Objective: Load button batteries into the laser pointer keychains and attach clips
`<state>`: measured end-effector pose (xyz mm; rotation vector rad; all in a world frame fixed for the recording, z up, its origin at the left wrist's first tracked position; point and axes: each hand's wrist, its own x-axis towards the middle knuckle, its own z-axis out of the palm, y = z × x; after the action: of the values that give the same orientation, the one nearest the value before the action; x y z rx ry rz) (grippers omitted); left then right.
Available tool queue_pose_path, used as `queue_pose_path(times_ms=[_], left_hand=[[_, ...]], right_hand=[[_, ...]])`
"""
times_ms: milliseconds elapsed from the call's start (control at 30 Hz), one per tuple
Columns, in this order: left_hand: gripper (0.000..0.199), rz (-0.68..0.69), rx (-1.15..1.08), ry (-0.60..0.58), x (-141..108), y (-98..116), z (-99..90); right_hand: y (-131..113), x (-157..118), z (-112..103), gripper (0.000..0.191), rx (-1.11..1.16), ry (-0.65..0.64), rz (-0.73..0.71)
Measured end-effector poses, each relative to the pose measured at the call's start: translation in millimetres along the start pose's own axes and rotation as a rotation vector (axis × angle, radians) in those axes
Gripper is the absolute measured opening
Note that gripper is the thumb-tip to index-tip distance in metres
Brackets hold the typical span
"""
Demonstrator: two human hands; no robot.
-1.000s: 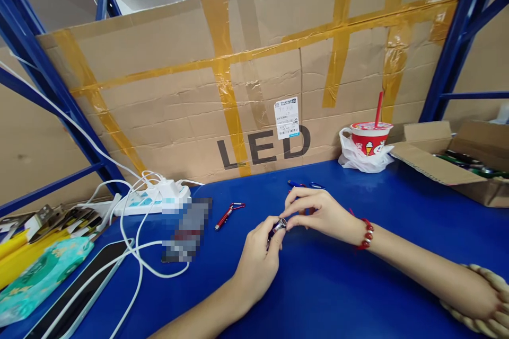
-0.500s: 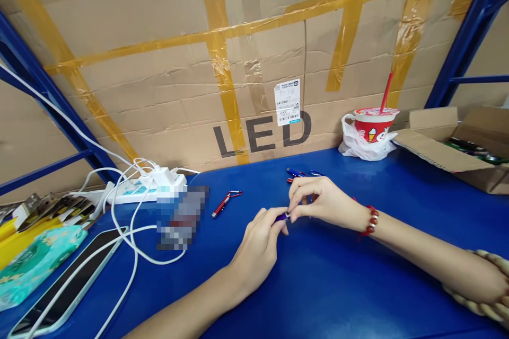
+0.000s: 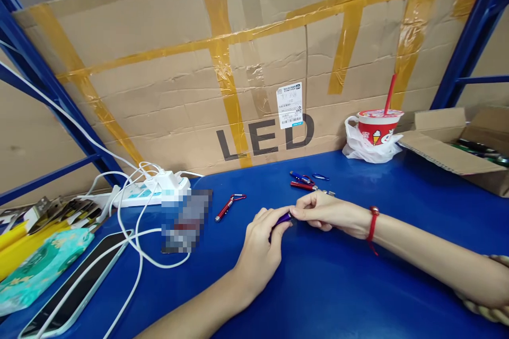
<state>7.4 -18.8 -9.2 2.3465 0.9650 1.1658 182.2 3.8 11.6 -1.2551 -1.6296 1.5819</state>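
Observation:
My left hand point(image 3: 262, 259) is closed around a small purple mini flashlight point(image 3: 283, 218), with its far end poking out between thumb and index finger. My right hand point(image 3: 318, 211) pinches at that end, and its fingertips hide the tip. Just beyond the right hand lie a red tube point(image 3: 302, 186), a blue tube point(image 3: 299, 176) and a blue carabiner clip point(image 3: 320, 176). Small silvery pieces point(image 3: 329, 193) show at the edge of the right hand. A red mini flashlight with a carabiner point(image 3: 225, 208) rests left of my hands.
At the left are a white power strip point(image 3: 135, 195) with cables, a phone point(image 3: 75, 288), a green tissue pack point(image 3: 45, 265) and a blurred-out item point(image 3: 189, 222). A red cup point(image 3: 376, 130) in a plastic bag and an open carton point(image 3: 449, 153) stand at right. Cardboard point(image 3: 159, 100) backs the blue table point(image 3: 338, 286).
My right hand has turned and its fingers have lowered at the end of the purple mini flashlight. The left hand keeps its hold. The view has shifted slightly.

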Motion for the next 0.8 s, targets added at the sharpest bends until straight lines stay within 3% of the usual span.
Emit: queue_pose_path(times_ms=[233, 400, 600, 800], left_hand=[[0.02, -0.221, -0.125, -0.048, 2.2, 0.9, -1.4], [0.021, -0.272, -0.156, -0.053, 2.8, 1.5, -1.3], [0.023, -0.323, -0.198, -0.051, 4.2, 1.0, -1.5], [0.023, -0.317, -0.188, -0.079, 3.5, -1.0, -1.5]], right_hand=[[1.6, 4.2, 0.5, 0.041, -0.137, 0.125, -0.09], [-0.9, 4.1, -2.7, 0.04, -0.172, 0.13, -0.163], [-2.8, 7.7, -10.6, 0.036, -0.307, 0.243, -0.392], [1.0, 9.8, -7.4, 0.029, -0.328, 0.146, -0.496]])
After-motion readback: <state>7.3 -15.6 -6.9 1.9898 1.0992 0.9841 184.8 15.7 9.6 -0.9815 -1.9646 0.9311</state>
